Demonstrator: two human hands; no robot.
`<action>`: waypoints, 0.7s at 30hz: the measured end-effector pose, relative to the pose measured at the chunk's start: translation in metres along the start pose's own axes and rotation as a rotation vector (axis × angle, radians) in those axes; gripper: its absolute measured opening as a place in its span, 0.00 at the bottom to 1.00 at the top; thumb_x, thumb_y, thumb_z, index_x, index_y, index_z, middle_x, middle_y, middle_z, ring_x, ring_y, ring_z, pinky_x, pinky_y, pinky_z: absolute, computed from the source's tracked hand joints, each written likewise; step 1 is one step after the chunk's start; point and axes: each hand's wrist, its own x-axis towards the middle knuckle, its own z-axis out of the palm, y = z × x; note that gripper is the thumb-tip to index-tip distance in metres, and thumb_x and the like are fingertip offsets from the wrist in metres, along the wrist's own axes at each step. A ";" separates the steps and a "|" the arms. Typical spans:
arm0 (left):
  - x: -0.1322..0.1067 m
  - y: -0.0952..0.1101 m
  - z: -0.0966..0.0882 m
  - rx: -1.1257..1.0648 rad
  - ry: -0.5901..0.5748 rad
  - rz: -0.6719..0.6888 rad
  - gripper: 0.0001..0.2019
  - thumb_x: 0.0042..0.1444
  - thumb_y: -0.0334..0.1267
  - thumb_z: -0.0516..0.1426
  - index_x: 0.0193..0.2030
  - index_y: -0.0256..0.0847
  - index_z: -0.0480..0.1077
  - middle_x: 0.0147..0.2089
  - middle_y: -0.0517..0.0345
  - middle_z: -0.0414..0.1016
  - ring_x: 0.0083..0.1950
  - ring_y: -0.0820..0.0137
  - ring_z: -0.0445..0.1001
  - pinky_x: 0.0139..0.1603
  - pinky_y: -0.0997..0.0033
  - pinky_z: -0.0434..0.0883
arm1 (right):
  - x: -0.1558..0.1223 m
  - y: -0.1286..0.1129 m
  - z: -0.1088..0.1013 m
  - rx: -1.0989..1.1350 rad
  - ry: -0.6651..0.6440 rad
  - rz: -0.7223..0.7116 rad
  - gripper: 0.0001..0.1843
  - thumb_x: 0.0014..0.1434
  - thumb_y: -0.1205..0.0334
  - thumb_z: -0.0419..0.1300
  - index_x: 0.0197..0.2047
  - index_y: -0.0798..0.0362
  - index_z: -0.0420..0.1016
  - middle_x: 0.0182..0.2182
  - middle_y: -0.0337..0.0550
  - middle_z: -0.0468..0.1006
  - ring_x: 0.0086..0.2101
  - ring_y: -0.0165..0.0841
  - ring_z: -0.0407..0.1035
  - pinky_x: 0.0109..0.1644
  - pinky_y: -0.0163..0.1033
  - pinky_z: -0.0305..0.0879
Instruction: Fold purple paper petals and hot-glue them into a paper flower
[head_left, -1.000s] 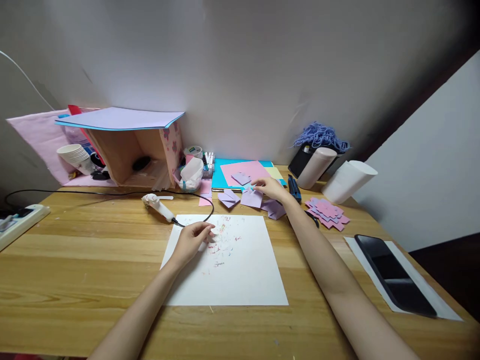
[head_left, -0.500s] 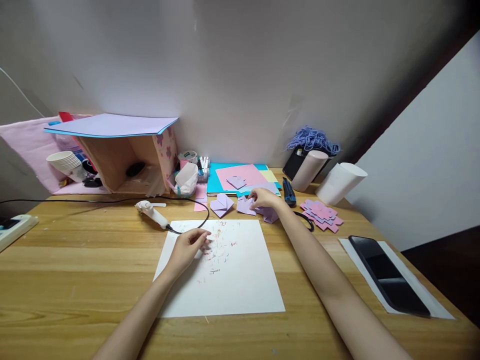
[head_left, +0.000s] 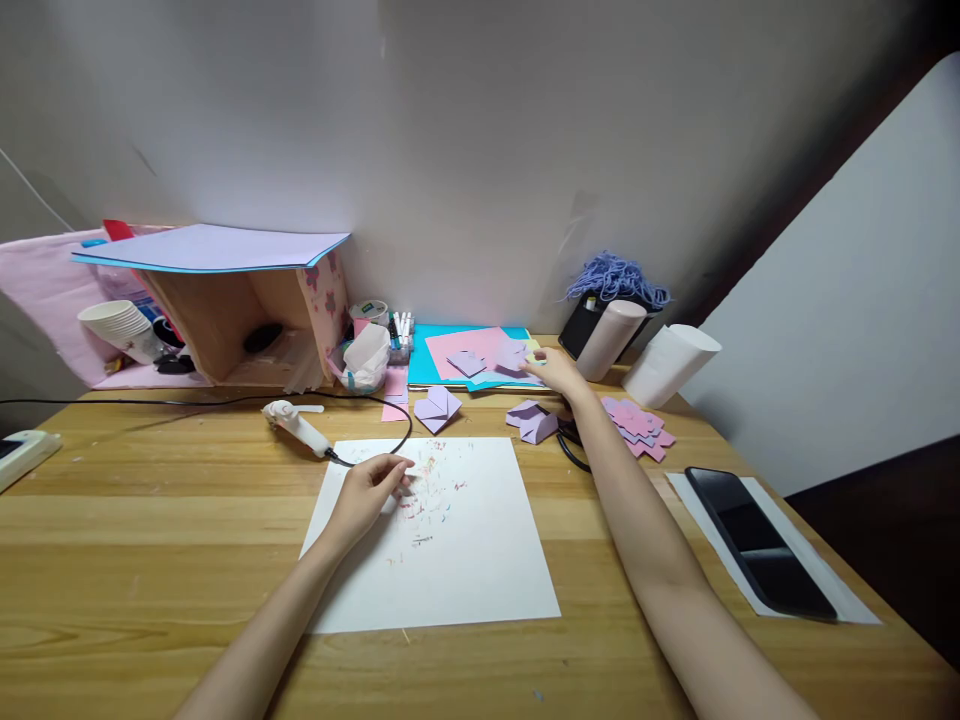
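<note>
My right hand (head_left: 556,368) pinches a folded lilac paper heart (head_left: 512,356) by its right side, over the coloured sheets at the back of the table. Another lilac folded paper (head_left: 467,362) lies on those sheets, left of the held one. Nearer to me are a lilac paper heart (head_left: 437,409) and a folded lilac paper piece (head_left: 532,421). My left hand (head_left: 371,490) rests on a white sheet (head_left: 480,560) marked with coloured smudges. Its fingers are loosely curled and apart, with nothing visible in them.
A white glue gun (head_left: 296,428) with a black cord lies left of the sheet. Behind stands an open box (head_left: 322,310). Pink and blue card (head_left: 420,340), paper rolls (head_left: 671,365), flower-shaped cutouts (head_left: 637,427) and a phone (head_left: 757,540) are around the right and back.
My right hand has lifted a lilac paper heart from the table and carried it back onto the coloured sheets. The left hand has stayed in place. The view has shifted slightly.
</note>
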 end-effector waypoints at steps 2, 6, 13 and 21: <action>0.000 -0.001 0.000 -0.006 -0.005 0.006 0.15 0.52 0.47 0.54 0.35 0.37 0.72 0.26 0.58 0.72 0.27 0.72 0.69 0.32 0.73 0.68 | -0.003 0.004 -0.011 -0.046 -0.056 0.007 0.16 0.37 0.62 0.66 0.34 0.58 0.76 0.37 0.51 0.77 0.40 0.42 0.70 0.43 0.41 0.64; 0.001 -0.005 0.000 -0.004 -0.015 0.002 0.16 0.52 0.48 0.54 0.36 0.36 0.72 0.27 0.57 0.72 0.27 0.71 0.70 0.32 0.72 0.68 | -0.014 0.003 -0.016 -0.176 -0.348 -0.073 0.18 0.29 0.70 0.68 0.29 0.52 0.77 0.32 0.42 0.78 0.32 0.36 0.71 0.35 0.35 0.64; 0.000 -0.004 -0.002 -0.006 -0.007 0.011 0.17 0.52 0.49 0.54 0.36 0.36 0.72 0.27 0.56 0.72 0.26 0.71 0.69 0.32 0.71 0.68 | -0.020 -0.017 -0.010 -0.281 -0.402 -0.123 0.04 0.36 0.66 0.66 0.20 0.53 0.74 0.20 0.39 0.74 0.26 0.33 0.67 0.29 0.34 0.58; -0.005 0.015 -0.003 -0.111 0.002 0.039 0.19 0.52 0.49 0.55 0.46 0.39 0.70 0.48 0.48 0.73 0.49 0.62 0.71 0.48 0.66 0.68 | -0.059 -0.088 -0.002 0.028 -0.574 -0.411 0.08 0.48 0.56 0.60 0.30 0.52 0.74 0.28 0.39 0.75 0.31 0.31 0.67 0.32 0.34 0.60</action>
